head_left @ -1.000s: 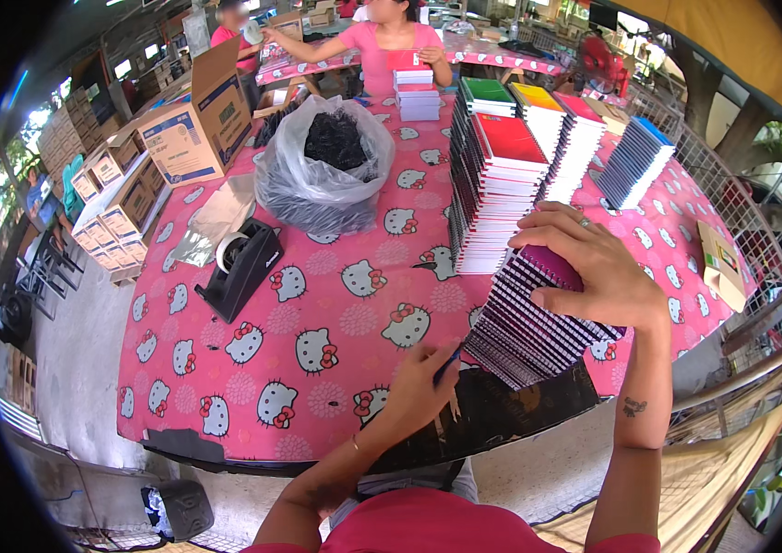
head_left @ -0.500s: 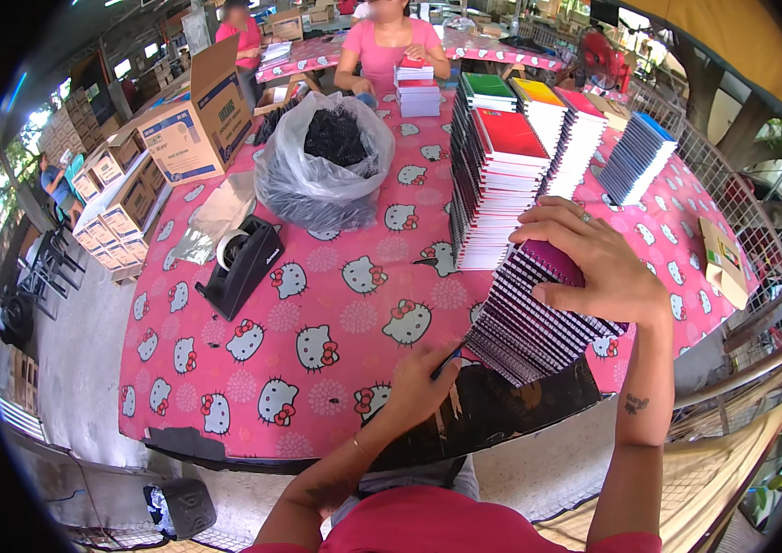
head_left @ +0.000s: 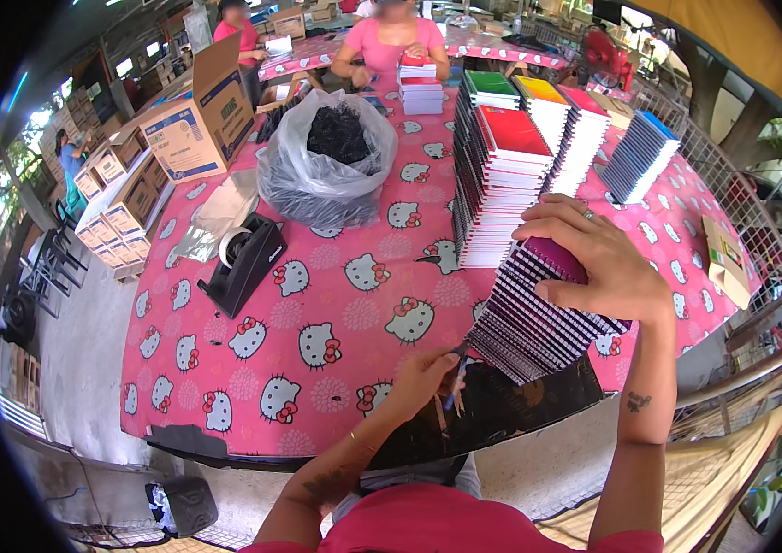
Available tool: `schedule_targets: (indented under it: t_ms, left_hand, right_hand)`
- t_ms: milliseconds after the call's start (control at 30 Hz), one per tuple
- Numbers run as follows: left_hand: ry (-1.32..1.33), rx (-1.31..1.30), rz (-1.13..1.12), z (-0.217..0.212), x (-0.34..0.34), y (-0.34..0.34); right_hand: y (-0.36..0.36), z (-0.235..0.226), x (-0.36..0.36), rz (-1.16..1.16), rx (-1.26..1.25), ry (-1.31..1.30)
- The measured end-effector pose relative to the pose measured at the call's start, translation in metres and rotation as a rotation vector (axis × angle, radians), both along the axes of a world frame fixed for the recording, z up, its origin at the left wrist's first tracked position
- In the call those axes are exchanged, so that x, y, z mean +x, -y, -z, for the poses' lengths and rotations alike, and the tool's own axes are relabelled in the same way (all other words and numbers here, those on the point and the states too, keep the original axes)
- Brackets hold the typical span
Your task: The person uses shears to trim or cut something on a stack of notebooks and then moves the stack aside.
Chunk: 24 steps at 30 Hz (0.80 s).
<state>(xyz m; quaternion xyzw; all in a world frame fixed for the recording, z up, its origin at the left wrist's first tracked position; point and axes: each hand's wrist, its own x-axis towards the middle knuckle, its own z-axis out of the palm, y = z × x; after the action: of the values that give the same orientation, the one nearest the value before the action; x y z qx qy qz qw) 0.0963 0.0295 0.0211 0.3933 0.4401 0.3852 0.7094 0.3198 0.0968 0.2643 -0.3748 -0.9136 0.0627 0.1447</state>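
My right hand (head_left: 594, 263) curves over the top of a leaning stack of purple spiral notebooks (head_left: 539, 323), fingers at its far side and thumb on the near side. The dark coil spines of the stack face me. At the stack's lower left corner my left hand (head_left: 430, 376) is closed round a small pliers-like tool (head_left: 453, 392) with dark, bluish handles. Its tip meets the ends of the coils; the jaws are too small to make out. Just behind stands a tall stack of red-covered spiral notebooks (head_left: 502, 198).
Green (head_left: 491, 85), yellow (head_left: 539, 92) and blue (head_left: 645, 138) notebook stacks stand farther back. Left of them are a plastic bag of black coils (head_left: 326, 175), a tape dispenser (head_left: 243, 267) and an open carton (head_left: 193, 138). A co-worker (head_left: 391, 46) sits across the pink table.
My left hand has turned slightly, and the tool's handles now point down and spread more. My right hand stays on the purple stack.
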Motion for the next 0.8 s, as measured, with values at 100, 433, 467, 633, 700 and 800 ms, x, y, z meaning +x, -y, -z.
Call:
schedule_targets:
  t_ms: [100, 433, 467, 633, 700, 800]
  left_hand:
    - [0.211, -0.193, -0.070, -0.011, 0.003, 0.001]
    - [-1.029, 1.131, -0.330, -0.003, 0.013, 0.007]
    - [-0.995, 1.086, -0.322, -0.001, 0.012, 0.008]
    - [-0.271, 0.277, -0.054, 0.012, 0.004, 0.000]
    - [-0.517, 0.434, -0.041, 0.002, 0.002, 0.002]
    - [-0.733, 0.783, -0.152, 0.007, 0.002, 0.004]
  right_hand:
    - [0.000, 0.001, 0.002, 0.002, 0.004, 0.000]
    - [-0.001, 0.001, 0.001, 0.014, 0.005, 0.006]
    - [0.000, 0.001, 0.001, 0.014, 0.007, 0.009]
    - [0.002, 0.000, 0.001, 0.014, 0.010, 0.012]
    - [0.000, 0.003, 0.001, 0.012, 0.010, 0.009]
    - [0.000, 0.002, 0.000, 0.012, 0.004, 0.001]
